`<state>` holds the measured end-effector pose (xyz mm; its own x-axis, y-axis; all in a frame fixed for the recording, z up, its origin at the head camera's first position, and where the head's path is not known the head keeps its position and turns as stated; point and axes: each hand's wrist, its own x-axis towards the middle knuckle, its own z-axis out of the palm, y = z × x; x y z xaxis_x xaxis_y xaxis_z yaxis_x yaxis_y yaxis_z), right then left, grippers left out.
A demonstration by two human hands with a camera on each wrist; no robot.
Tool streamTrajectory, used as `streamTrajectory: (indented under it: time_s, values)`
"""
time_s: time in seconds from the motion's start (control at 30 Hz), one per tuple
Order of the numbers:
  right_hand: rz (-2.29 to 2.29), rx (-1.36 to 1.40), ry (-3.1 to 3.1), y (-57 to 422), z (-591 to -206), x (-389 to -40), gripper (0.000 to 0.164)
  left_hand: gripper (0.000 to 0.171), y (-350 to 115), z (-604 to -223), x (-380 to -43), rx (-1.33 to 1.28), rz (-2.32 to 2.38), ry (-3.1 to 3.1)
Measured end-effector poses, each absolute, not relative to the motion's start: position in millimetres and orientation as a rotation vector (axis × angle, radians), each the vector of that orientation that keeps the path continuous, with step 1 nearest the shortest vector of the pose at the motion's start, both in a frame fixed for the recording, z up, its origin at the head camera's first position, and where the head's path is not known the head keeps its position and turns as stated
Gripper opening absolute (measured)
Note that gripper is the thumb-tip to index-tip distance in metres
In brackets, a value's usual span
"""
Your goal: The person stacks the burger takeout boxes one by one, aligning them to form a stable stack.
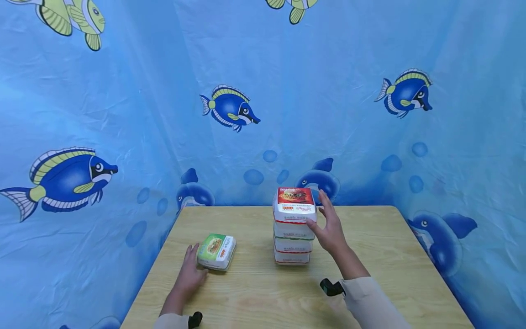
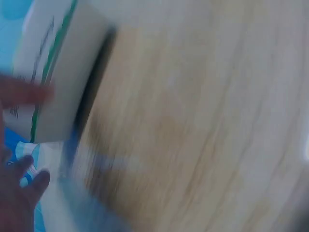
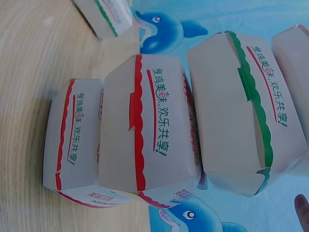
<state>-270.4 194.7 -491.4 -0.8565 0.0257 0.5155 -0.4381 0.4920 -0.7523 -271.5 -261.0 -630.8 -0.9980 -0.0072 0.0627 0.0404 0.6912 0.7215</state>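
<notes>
A green-topped paper burger box [image 1: 216, 251] lies on the left part of the table. My left hand [image 1: 190, 272] is at its left side, fingers at the far left corner and thumb near the front edge. The left wrist view is blurred, with a finger in front of the box's white side [image 2: 72, 92]. To the right stands an upright stack of several burger boxes [image 1: 293, 244]. Its top box [image 1: 295, 205] has a red lid picture. My right hand [image 1: 332, 230] is at that box's right side, thumb toward the front, fingers spread; contact is hard to judge.
The wooden table [image 1: 246, 292] carries both the single box and the stack. Behind it and at its sides hangs a blue curtain [image 1: 328, 114] printed with fish and dolphins. In the right wrist view, the stack's lower boxes [image 3: 145, 125] show red and green trim.
</notes>
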Motion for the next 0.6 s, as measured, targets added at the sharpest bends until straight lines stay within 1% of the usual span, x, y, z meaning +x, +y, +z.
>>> streamTrajectory:
  time_s: [0.13, 0.17, 0.2, 0.33, 0.4, 0.5, 0.6]
  values:
    - [1.359, 0.345, -2.266, 193.6, -491.1, -271.2, 0.087, 0.092, -261.7, -633.1, -271.8, -0.018, -1.312, -2.802]
    - [1.361, 0.345, -2.264, 193.7, -491.2, -271.0, 0.087, 0.094, -259.5, -634.5, -272.7, -0.038, -1.324, -2.796]
    - [1.364, 0.347, -2.262, 193.8, -491.1, -271.0, 0.087, 0.098, -256.7, -635.8, -273.9, -0.059, -1.335, -2.786]
    - [1.376, 0.354, -2.254, 193.8, -490.9, -271.5, 0.088, 0.127, -245.3, -637.0, -281.5, -0.067, -1.334, -2.797]
    - [1.376, 0.361, -2.248, 193.7, -491.4, -271.7, 0.087, 0.135, -240.2, -636.2, -286.5, -0.046, -1.329, -2.824]
    - [1.369, 0.367, -2.238, 193.4, -491.7, -271.6, 0.087, 0.139, -230.3, -634.7, -294.5, -0.047, -1.259, -2.877]
    - [1.362, 0.359, -2.241, 193.2, -492.2, -270.5, 0.086, 0.136, -215.4, -634.0, -298.7, -0.053, -1.081, -2.894]
